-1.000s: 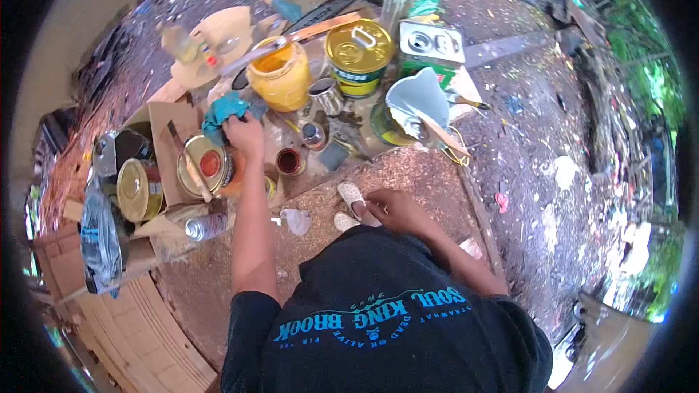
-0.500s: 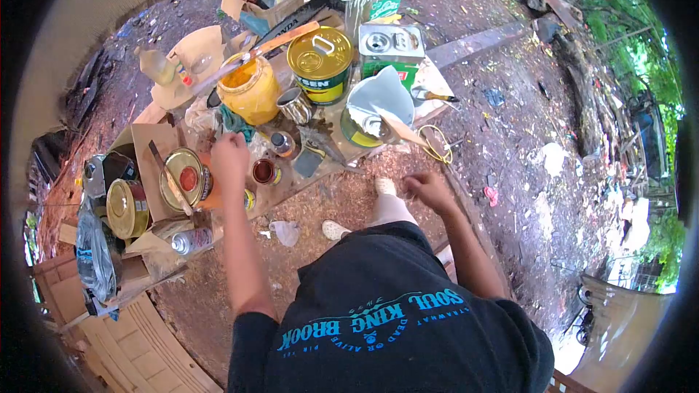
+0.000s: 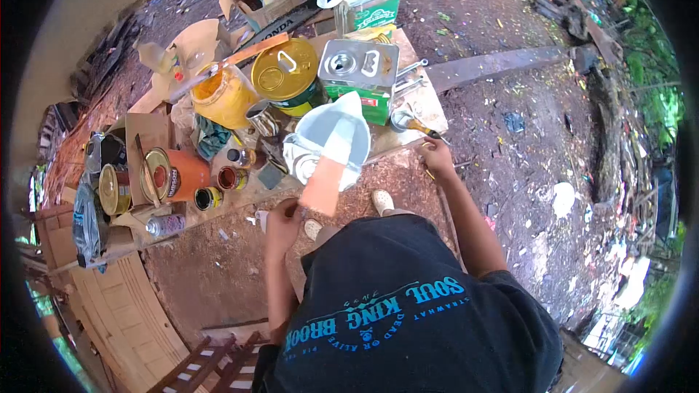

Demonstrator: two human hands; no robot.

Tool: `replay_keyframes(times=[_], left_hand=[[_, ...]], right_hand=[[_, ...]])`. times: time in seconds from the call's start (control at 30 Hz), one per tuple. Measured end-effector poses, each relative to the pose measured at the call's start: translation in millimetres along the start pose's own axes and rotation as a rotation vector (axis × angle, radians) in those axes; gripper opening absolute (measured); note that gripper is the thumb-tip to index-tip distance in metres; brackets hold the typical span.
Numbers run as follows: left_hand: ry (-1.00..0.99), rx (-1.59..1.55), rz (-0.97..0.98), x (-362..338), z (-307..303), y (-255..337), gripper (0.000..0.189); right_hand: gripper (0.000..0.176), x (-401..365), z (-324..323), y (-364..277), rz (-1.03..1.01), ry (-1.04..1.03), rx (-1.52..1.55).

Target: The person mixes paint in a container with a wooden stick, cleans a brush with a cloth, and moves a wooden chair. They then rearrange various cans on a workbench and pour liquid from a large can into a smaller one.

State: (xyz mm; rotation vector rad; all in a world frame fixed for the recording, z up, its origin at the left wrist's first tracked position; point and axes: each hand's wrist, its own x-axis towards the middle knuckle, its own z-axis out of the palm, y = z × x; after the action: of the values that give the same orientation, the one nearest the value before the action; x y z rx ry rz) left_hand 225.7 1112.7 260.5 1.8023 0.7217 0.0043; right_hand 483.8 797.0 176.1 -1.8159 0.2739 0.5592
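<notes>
My right hand (image 3: 437, 159) is at the right edge of the board, its fingertips closed at the dark handle end of a paintbrush (image 3: 416, 126); the brush still lies on the board. My left hand (image 3: 282, 224) hangs low before the near edge, fingers loosely curled and apart, with nothing visible in it. Between my hands stands a paint-smeared container with a pale grey pouring collar (image 3: 352, 122). A wide putty knife or spatula with an orange-brown handle (image 3: 322, 188) leans out of it toward me.
Behind are a gold-lidded can (image 3: 280, 76), a square metal tin (image 3: 358, 65), a yellow tub (image 3: 222, 105) and a metal cup (image 3: 262, 118). Leftward stand an orange can (image 3: 186, 175), small open jars (image 3: 231, 177), a green rag (image 3: 212, 137) and a spray can (image 3: 166, 225).
My left hand has drawn back from beside the rag and bottle toward my body. My right hand has moved forward to the paintbrush handle. The view has shifted, and the brush's position looks unchanged.
</notes>
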Motion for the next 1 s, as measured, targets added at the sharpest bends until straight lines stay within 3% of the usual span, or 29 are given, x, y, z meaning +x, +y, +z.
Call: replay_keyframes(times=[0.13,0.27,0.47,0.57,0.73,0.77,0.9,1.0], left_hand=[[-0.046,0.342,0.174,-3,41,38,0.025],[-0.044,0.197,-0.145,-14,75,49,0.032],[-0.139,0.273,-0.299,-16,105,57,0.033],[-0.144,0.283,-0.17,-15,120,28,0.032],[-0.159,0.32,-0.154,-15,135,21,0.03],[-0.168,0.316,-0.149,-16,137,17,0.03],[-0.148,0.327,-0.132,-20,140,13,0.03],[-0.131,0.298,-0.163,-22,139,14,0.032]], right_hand=[[0.055,-3,-4,-20,-0.152,-0.063,0.016],[0.039,25,-3,1,-0.281,-0.046,0.095],[0.026,16,-17,-41,-0.383,-0.062,-0.014],[0.025,28,-19,-39,-0.381,-0.067,-0.111],[0.025,62,-9,-40,-0.545,-0.023,-0.405],[0.023,62,-8,-47,-0.498,-0.056,-0.401],[0.022,68,-2,-57,-0.699,-0.067,-0.486],[0.022,74,-2,-57,-0.669,-0.095,-0.491]])
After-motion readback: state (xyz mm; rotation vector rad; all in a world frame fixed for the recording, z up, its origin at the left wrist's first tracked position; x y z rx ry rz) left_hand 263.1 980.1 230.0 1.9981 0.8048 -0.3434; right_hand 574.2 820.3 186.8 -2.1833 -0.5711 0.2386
